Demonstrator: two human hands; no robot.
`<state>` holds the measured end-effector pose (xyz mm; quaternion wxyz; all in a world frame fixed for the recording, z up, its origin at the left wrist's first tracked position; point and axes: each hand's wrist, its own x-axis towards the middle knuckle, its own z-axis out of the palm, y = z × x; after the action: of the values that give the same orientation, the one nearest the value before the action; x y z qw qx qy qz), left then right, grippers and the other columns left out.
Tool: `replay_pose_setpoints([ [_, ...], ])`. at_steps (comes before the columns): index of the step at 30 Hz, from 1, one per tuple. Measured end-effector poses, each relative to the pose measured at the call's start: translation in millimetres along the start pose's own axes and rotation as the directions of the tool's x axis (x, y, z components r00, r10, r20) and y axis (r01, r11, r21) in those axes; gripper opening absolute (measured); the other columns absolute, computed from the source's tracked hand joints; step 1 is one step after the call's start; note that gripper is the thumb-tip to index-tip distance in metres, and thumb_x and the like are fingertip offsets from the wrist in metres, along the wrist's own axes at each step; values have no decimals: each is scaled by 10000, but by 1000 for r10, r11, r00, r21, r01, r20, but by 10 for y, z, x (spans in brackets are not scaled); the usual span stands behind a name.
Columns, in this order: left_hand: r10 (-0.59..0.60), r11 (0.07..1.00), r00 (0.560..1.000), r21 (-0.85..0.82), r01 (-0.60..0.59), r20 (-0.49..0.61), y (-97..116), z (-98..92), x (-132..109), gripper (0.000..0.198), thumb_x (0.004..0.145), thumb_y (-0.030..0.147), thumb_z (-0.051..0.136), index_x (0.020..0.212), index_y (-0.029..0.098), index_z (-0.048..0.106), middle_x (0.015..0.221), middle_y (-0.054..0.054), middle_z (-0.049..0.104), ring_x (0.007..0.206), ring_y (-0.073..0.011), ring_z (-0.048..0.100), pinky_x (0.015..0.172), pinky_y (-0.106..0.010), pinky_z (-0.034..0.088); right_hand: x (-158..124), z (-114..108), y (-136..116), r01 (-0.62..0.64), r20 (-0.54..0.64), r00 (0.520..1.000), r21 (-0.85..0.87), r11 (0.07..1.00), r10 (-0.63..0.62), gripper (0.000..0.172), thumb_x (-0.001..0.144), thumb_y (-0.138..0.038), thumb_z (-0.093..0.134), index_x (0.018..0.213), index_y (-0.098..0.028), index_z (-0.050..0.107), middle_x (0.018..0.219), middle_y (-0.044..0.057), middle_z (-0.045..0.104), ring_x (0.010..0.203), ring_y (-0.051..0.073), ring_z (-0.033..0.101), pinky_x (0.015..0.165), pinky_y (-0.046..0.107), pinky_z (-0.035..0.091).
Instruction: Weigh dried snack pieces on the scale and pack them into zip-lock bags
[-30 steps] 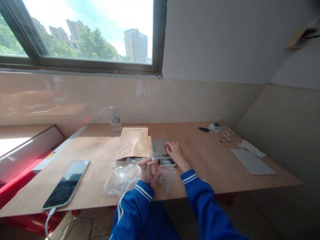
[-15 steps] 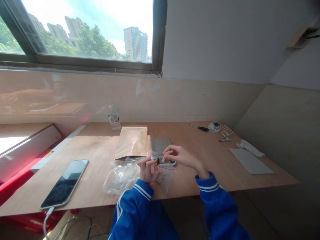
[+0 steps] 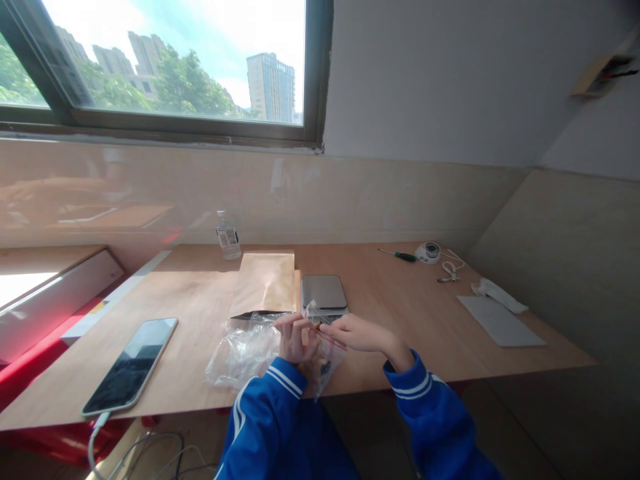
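My left hand [image 3: 296, 339] is closed on a small clear zip-lock bag [image 3: 334, 365] with a red line along its mouth. Inside the bag lies a small dark piece [image 3: 325, 367], too small to name. My right hand [image 3: 353, 331] is at the bag's mouth, its fingers pinched together on the bag's edge near my left fingertips. A small brownish bit [image 3: 317, 326] shows between the two hands; its kind is unclear. Just beyond them sits a kitchen scale [image 3: 324, 291] with a flat metal top, its front partly covered by the bag and my right hand.
Crumpled clear plastic [image 3: 240, 357] and a kraft paper pouch [image 3: 265, 283] lie left of the scale. A bottle [image 3: 229, 241] stands behind. A charging phone [image 3: 131, 367] is at left. On the right are a screwdriver [image 3: 404, 256], a dome camera [image 3: 429, 252] and a white sheet [image 3: 500, 323].
My right hand has moved down and left from in front of the scale to the bag's mouth. The dark piece, earlier by the opening, now shows lower inside the bag, whose mouth has lifted.
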<state>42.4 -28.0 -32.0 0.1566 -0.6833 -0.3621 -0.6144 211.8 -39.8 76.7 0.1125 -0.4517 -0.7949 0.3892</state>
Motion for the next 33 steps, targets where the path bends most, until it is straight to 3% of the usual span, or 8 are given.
replay_pose_setpoints([
  [5,10,1000,1000,23,-10,-16,24,-7,40,60,773,174,494,809,197,537,824,-41,562,802,-179,518,755,-325,374,-82,88,43,20,-246,969,33,999,-11,576,888,-613,285,654,-176,579,621,0,544,590,129,490,570,240,370],
  [8,37,997,999,66,-36,-12,40,-16,81,63,772,171,512,818,198,546,814,-39,561,786,-178,520,744,-325,376,-183,209,150,-78,-451,882,144,987,135,475,835,-611,439,1005,-193,589,936,59,636,775,176,589,702,282,445],
  [11,60,996,998,67,-59,-15,46,-17,98,86,768,167,531,845,201,551,818,-41,554,782,-176,518,734,-320,379,-281,343,249,-135,-448,852,314,940,272,635,757,-575,587,1259,-210,453,1067,83,642,857,206,632,760,320,480],
  [16,87,995,995,38,-89,40,49,-18,96,121,782,165,526,895,200,550,834,-46,558,795,-176,525,751,-324,376,-295,506,315,-28,-470,846,431,902,251,383,813,-509,540,951,-165,635,929,82,696,846,218,653,764,313,492],
  [22,-95,991,947,-56,118,308,98,-33,341,212,868,221,431,1045,201,546,979,-67,573,956,-186,539,841,-342,372,-254,521,358,139,-678,702,433,891,220,327,814,-492,548,837,-173,615,826,75,697,807,221,654,743,309,498],
  [25,-304,937,862,-34,346,405,94,-22,590,239,896,262,395,1071,212,550,1046,-68,572,958,-186,553,872,-368,374,-310,371,300,221,-740,652,395,892,166,307,839,-486,522,844,-187,592,829,70,699,815,208,654,769,312,496],
  [29,-563,719,646,-81,691,515,102,-73,864,340,875,380,443,1127,176,543,1055,-94,620,940,-211,588,864,-383,423,-388,163,127,298,-845,492,387,873,207,290,856,-485,502,842,-199,547,821,66,702,779,198,656,722,305,504],
  [33,-438,495,471,-233,837,766,274,-221,909,360,860,474,452,1035,215,631,1063,-52,659,1027,-207,585,900,-320,442,-421,197,12,352,-889,332,426,833,314,322,828,-506,539,832,-185,561,750,61,703,683,189,653,611,273,497],
])
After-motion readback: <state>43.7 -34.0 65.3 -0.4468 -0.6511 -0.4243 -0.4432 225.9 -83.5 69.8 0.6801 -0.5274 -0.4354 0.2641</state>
